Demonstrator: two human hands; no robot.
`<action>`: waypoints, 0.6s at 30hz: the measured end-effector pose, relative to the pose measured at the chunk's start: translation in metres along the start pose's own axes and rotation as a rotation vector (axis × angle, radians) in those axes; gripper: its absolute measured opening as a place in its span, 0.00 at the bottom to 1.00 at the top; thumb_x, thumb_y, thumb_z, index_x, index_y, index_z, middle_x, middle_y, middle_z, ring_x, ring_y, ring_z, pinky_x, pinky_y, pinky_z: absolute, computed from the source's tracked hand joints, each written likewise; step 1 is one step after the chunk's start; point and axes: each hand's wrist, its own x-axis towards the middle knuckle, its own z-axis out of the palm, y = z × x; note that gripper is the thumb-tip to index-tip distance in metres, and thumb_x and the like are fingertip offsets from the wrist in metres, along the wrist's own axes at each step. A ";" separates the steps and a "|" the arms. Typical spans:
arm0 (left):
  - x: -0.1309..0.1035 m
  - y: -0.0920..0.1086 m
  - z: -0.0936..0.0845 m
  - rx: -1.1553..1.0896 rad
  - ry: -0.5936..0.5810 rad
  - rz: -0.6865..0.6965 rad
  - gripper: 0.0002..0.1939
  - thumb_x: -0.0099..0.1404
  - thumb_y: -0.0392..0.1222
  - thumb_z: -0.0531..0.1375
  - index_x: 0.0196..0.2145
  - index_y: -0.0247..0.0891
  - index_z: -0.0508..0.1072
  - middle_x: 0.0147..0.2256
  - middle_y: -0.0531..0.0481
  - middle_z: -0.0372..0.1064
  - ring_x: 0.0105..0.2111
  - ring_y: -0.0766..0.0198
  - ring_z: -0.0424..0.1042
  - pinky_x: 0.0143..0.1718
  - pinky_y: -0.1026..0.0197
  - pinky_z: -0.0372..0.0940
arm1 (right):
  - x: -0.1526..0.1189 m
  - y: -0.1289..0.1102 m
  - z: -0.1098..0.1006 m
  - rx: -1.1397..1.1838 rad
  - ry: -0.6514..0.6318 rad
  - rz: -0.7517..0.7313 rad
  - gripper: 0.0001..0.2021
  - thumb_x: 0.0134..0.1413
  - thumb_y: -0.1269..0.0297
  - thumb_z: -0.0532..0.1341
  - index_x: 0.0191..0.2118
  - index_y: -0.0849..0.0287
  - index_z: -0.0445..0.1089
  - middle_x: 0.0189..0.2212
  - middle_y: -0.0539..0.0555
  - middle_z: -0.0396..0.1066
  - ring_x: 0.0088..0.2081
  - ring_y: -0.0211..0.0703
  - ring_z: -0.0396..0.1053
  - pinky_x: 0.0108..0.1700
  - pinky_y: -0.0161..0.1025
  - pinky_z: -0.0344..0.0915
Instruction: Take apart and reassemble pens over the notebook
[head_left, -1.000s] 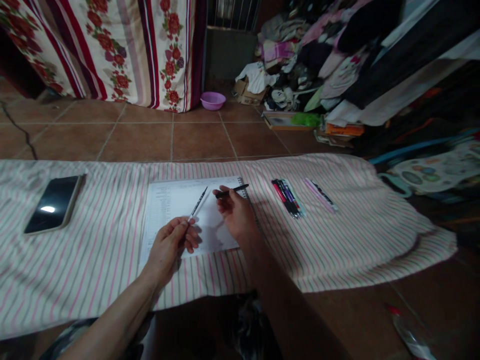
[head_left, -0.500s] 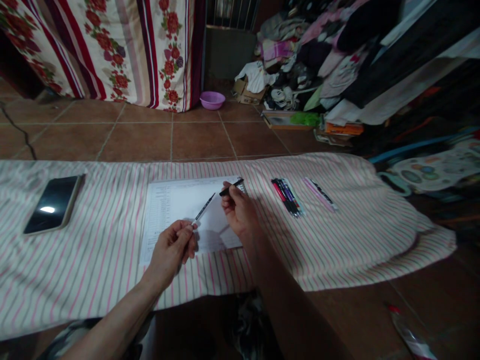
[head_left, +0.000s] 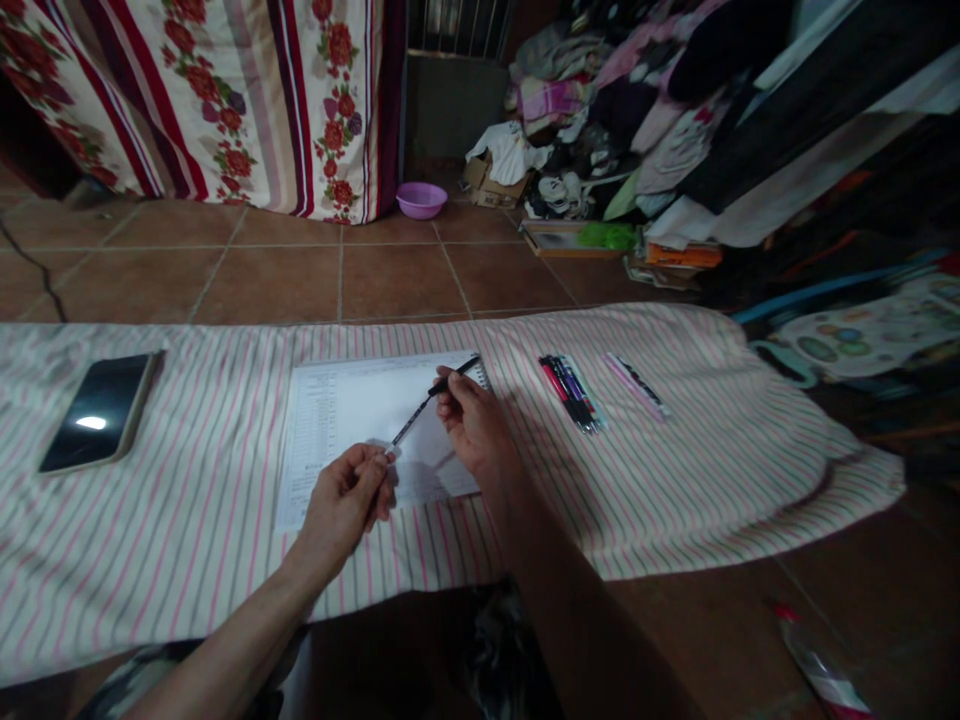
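Note:
My left hand (head_left: 346, 492) pinches the lower end of a thin pen refill (head_left: 411, 422), white with dark markings. The refill slants up to the right, and its upper tip meets the end of a black pen barrel (head_left: 466, 365). Fingertips of my right hand (head_left: 474, 420) are closed around that barrel; whether the tip is inside it or only touching, I cannot tell. Both hands are over a spiral-bound notebook (head_left: 360, 400) with a printed white sheet, lying on the striped cloth (head_left: 225, 450).
Right of the notebook lie several pens (head_left: 570, 393) in a bunch, then a pink and a black-and-white pen (head_left: 636, 385). A phone (head_left: 101, 410) rests at the left. Beyond the cloth are a purple basin (head_left: 421, 200) and piled clothes (head_left: 555, 100). A bottle (head_left: 821, 665) lies lower right.
The gap between the refill's tip and the black barrel has closed. My right hand has moved slightly left and down; my left hand is nearly still.

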 end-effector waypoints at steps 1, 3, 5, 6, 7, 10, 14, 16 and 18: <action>0.000 0.000 0.000 0.003 -0.004 0.002 0.12 0.57 0.48 0.58 0.28 0.34 0.68 0.12 0.56 0.59 0.11 0.75 0.50 0.11 0.71 0.44 | -0.001 0.000 0.000 -0.008 0.000 0.004 0.06 0.41 0.68 0.64 0.30 0.62 0.71 0.24 0.49 0.68 0.21 0.27 0.59 0.19 0.27 0.54; 0.001 0.000 -0.001 0.006 -0.007 0.004 0.13 0.58 0.48 0.58 0.29 0.34 0.68 0.12 0.56 0.60 0.11 0.75 0.50 0.11 0.71 0.44 | -0.001 0.000 0.001 -0.023 -0.005 0.010 0.06 0.41 0.68 0.64 0.30 0.62 0.71 0.24 0.49 0.68 0.21 0.27 0.59 0.19 0.26 0.54; 0.001 -0.001 -0.002 -0.001 0.001 -0.005 0.13 0.57 0.48 0.58 0.29 0.34 0.68 0.12 0.56 0.60 0.10 0.75 0.50 0.11 0.71 0.44 | -0.002 0.001 0.001 -0.037 -0.013 0.011 0.07 0.40 0.67 0.64 0.31 0.62 0.71 0.24 0.49 0.68 0.21 0.27 0.59 0.19 0.26 0.53; 0.002 -0.002 -0.002 -0.008 0.008 -0.013 0.13 0.57 0.48 0.58 0.29 0.34 0.68 0.13 0.56 0.60 0.11 0.75 0.50 0.11 0.71 0.44 | -0.002 0.001 0.001 -0.046 -0.017 0.011 0.08 0.40 0.67 0.64 0.31 0.62 0.71 0.24 0.49 0.68 0.22 0.27 0.59 0.19 0.26 0.53; 0.002 -0.002 -0.003 -0.014 0.014 -0.018 0.13 0.57 0.48 0.59 0.29 0.34 0.68 0.13 0.56 0.60 0.11 0.75 0.51 0.11 0.71 0.44 | -0.003 0.001 0.001 -0.055 -0.022 0.010 0.09 0.40 0.66 0.64 0.31 0.62 0.71 0.24 0.49 0.68 0.21 0.27 0.59 0.19 0.26 0.53; 0.003 -0.002 -0.003 -0.007 0.023 -0.024 0.14 0.56 0.49 0.59 0.29 0.34 0.69 0.14 0.56 0.61 0.11 0.75 0.52 0.11 0.71 0.44 | -0.003 0.001 0.000 -0.084 -0.026 0.003 0.10 0.39 0.65 0.64 0.32 0.61 0.72 0.25 0.49 0.69 0.21 0.27 0.59 0.19 0.26 0.53; 0.003 -0.001 -0.004 0.014 0.018 -0.033 0.14 0.57 0.50 0.58 0.29 0.34 0.69 0.13 0.56 0.60 0.10 0.76 0.50 0.11 0.71 0.44 | -0.003 0.000 0.000 -0.113 -0.033 -0.005 0.11 0.38 0.64 0.65 0.33 0.61 0.72 0.26 0.49 0.70 0.22 0.27 0.60 0.20 0.26 0.54; 0.004 -0.001 -0.005 0.005 0.013 -0.047 0.14 0.57 0.50 0.58 0.29 0.34 0.68 0.12 0.56 0.60 0.10 0.76 0.50 0.11 0.71 0.43 | -0.004 0.000 0.000 -0.133 -0.040 -0.009 0.12 0.38 0.63 0.65 0.33 0.61 0.72 0.26 0.49 0.70 0.22 0.27 0.60 0.20 0.26 0.54; 0.005 -0.002 -0.006 -0.001 0.010 -0.054 0.15 0.57 0.51 0.58 0.29 0.34 0.68 0.13 0.56 0.61 0.10 0.76 0.50 0.11 0.71 0.43 | -0.004 0.000 0.000 -0.162 -0.045 -0.014 0.13 0.38 0.62 0.65 0.34 0.61 0.72 0.27 0.49 0.70 0.22 0.27 0.60 0.21 0.26 0.54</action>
